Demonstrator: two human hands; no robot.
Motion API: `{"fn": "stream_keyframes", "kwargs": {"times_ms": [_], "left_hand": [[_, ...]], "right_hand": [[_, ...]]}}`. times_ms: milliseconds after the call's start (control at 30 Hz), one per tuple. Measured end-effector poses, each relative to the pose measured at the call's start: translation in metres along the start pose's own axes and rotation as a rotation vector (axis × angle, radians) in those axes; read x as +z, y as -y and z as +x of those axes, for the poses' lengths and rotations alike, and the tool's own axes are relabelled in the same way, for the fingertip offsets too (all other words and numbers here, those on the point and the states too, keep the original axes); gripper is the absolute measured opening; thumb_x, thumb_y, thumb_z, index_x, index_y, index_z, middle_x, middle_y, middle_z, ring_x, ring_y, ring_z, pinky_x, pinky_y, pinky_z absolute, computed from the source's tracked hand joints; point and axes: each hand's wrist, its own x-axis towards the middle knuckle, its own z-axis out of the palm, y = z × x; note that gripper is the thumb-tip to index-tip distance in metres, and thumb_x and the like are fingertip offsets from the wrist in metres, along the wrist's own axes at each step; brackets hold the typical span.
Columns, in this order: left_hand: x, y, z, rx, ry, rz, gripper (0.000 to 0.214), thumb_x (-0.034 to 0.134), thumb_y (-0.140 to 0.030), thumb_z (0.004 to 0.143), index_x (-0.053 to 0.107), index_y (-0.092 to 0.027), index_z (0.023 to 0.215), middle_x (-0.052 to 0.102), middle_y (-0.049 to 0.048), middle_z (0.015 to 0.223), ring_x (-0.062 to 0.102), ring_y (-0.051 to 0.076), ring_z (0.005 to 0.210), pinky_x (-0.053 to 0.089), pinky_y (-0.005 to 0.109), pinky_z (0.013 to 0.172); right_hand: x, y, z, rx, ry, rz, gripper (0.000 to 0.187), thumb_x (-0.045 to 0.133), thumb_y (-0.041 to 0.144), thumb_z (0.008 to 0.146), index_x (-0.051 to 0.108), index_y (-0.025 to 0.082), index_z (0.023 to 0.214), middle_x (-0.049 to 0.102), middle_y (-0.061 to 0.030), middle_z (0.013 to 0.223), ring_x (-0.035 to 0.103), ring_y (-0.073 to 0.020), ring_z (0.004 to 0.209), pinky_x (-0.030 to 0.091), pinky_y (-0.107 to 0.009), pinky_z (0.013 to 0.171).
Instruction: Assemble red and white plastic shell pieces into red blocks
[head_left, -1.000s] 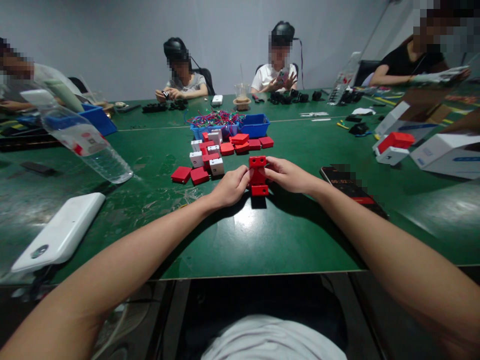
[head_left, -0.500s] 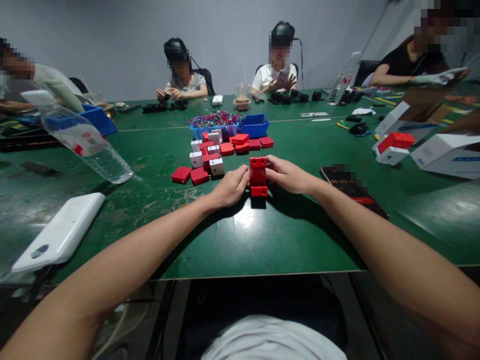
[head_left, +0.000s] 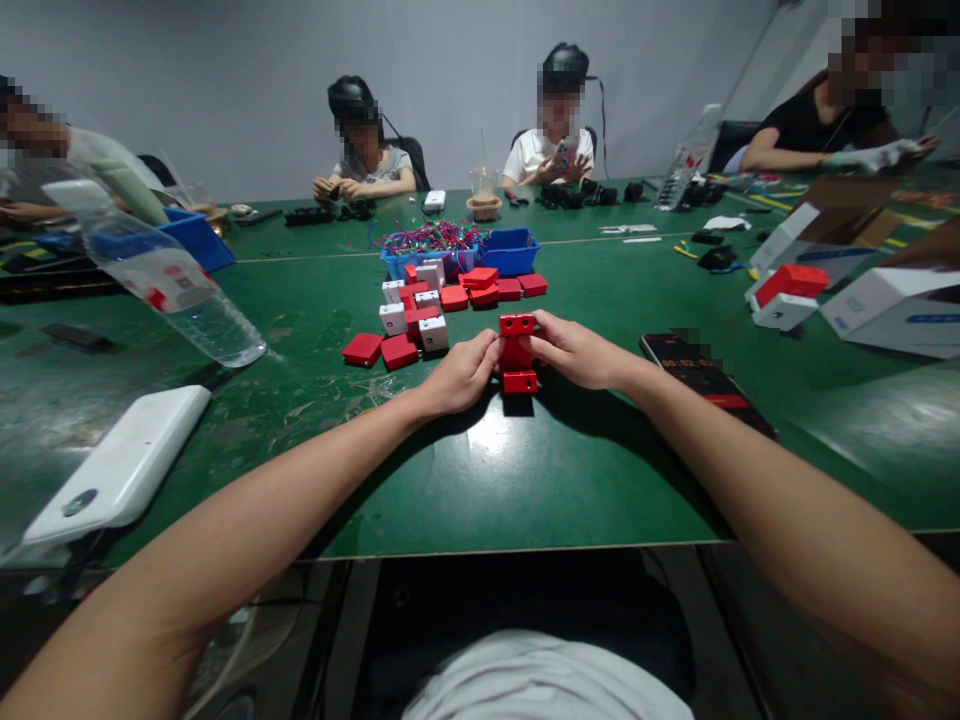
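Note:
Between my two hands stands an upright stack of red plastic blocks [head_left: 518,348], with small dark holes in the faces of its top and bottom pieces. My left hand [head_left: 466,374] closes on its left side, thumb and fingers pinched at the middle. From the right, my right hand [head_left: 574,350] grips it with the fingers behind and the thumb in front. The fingers partly hide the middle of the stack. Just beyond my left hand lie loose red blocks [head_left: 400,351] and white blocks [head_left: 433,334], several of each, grouped on the green table [head_left: 450,480].
Blue bins [head_left: 510,252] stand behind the blocks, one heaped with coloured wires [head_left: 431,238]. A phone [head_left: 697,372] lies right; a white power bank [head_left: 120,465] and a tilted water bottle [head_left: 169,280] are left. White boxes [head_left: 900,310] stand far right. Several people sit around.
The lowest red piece has shifted very slightly to the right. My hands hold nearly the same place. At the far right, a co-worker's gloved hand has moved a little.

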Motion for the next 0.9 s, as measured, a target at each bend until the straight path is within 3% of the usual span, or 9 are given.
{"fn": "stream_keyframes", "kwargs": {"times_ms": [900], "left_hand": [[-0.0003, -0.0020, 0.0006, -0.035, 0.000, -0.022, 0.033, 0.029, -0.041, 0.101, 0.049, -0.019, 0.086, 0.057, 0.0012, 0.077, 0.055, 0.016, 0.072, 0.042, 0.029, 0.069]], "right_hand": [[-0.0009, 0.0008, 0.0009, 0.022, 0.002, -0.056, 0.021, 0.044, 0.033, 0.096, 0.054, 0.019, 0.109, 0.069, -0.0077, 0.099, 0.063, -0.0217, 0.083, 0.048, -0.033, 0.076]]}}
